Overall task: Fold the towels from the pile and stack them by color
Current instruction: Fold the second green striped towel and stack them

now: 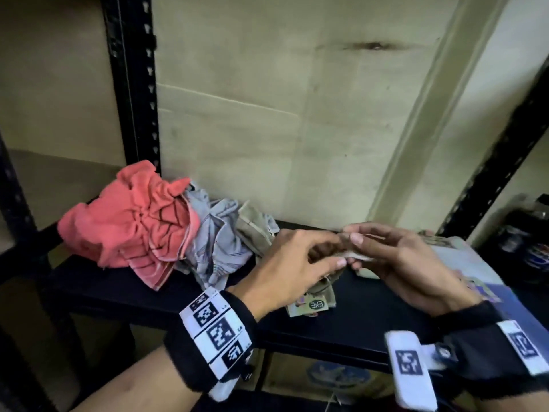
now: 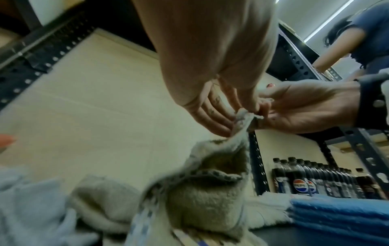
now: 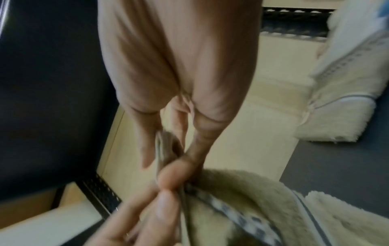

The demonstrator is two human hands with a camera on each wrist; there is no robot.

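Hands, left hand (image 1: 292, 264) and right hand (image 1: 398, 260), pinch the beige towel's (image 2: 202, 198) edge above the shelf (image 1: 371, 295).

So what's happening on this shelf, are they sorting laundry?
A person is folding towels. Both the left hand and the right hand pinch the edge of a beige towel, lifted just above the black shelf. A crumpled pile waits at the left, with a red towel and a grey towel. Folded blue towels are stacked at the right.
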